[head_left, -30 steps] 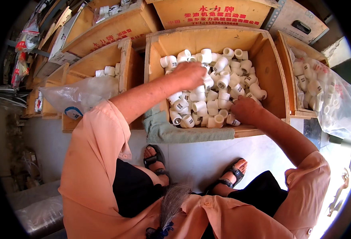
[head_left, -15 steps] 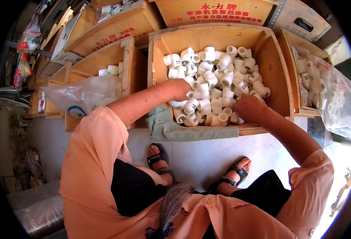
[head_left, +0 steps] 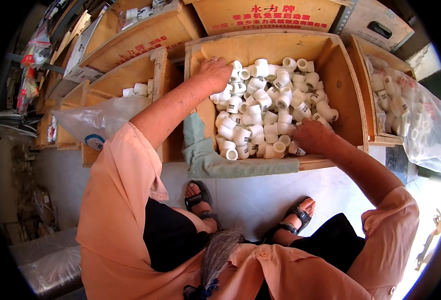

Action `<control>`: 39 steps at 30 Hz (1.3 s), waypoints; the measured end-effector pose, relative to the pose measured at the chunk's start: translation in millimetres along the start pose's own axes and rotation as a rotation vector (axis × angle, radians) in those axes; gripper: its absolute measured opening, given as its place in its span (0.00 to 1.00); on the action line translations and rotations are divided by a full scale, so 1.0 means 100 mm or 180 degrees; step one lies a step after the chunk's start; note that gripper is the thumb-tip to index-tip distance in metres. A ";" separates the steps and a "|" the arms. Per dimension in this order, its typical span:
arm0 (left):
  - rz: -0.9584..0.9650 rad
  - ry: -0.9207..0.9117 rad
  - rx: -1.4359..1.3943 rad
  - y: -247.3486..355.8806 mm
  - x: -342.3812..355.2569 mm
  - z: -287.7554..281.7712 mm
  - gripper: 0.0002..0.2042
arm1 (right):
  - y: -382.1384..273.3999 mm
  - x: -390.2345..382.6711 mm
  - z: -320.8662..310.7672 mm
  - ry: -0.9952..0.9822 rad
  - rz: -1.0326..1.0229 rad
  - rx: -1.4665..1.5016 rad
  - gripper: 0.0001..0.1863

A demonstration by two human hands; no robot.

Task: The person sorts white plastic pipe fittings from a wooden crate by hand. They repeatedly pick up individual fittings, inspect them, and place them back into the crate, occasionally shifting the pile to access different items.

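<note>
A wooden crate [head_left: 347, 95] holds several white plastic pipe fittings, mostly elbows [head_left: 284, 97], with a green-grey cloth [head_left: 195, 152] draped over its near left corner. My left hand [head_left: 214, 75] is at the back left of the pile, by the left wall, with fingers curled; what they hold, if anything, is hidden. At the pile's right front, my right hand [head_left: 311, 135] rests among the fittings with bent fingers, and I cannot make out what is under them.
Neighbouring crates stand left [head_left: 165, 90] and right [head_left: 360, 60], with clear plastic bags [head_left: 423, 130] over their fronts. More crates [head_left: 265, 15] line the back. Sandalled feet [head_left: 198, 202] are on the pale floor [head_left: 240, 195]; a plastic-wrapped roll [head_left: 50, 260] lies at lower left.
My left hand first moved down toward the near left of the pile, then up and left to its back left corner. My right hand has stayed at about the same spot.
</note>
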State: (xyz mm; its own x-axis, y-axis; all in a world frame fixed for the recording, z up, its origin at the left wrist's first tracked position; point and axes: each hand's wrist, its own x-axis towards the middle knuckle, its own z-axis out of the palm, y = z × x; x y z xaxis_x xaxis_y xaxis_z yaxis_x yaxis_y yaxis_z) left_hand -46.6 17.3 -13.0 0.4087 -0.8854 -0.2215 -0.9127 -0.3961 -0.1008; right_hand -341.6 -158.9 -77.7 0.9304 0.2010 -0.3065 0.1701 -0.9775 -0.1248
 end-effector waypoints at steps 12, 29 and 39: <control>0.0355 -0.0086 0.0263 -0.09 0.13 0.18 0.13 | -0.09 0.01 -0.19 -0.0440 0.0232 0.0133 0.07; 0.0664 -0.0989 -0.0706 -0.06 -0.06 -0.22 0.15 | -0.07 0.03 -0.25 -0.0610 0.0256 0.0114 0.08; 0.0763 0.0401 -0.0625 -0.53 -0.14 -0.16 0.05 | 0.19 0.47 -0.80 0.0355 0.0539 0.1028 0.09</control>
State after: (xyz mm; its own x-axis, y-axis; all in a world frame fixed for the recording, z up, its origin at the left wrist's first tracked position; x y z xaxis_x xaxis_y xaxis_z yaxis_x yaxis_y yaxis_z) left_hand -4.1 46.2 11.1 0.1903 -0.9773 -0.0935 -0.9706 -0.2015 0.1313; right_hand -268.3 -173.2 -19.3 0.9692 0.0129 -0.2460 -0.0836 -0.9222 -0.3777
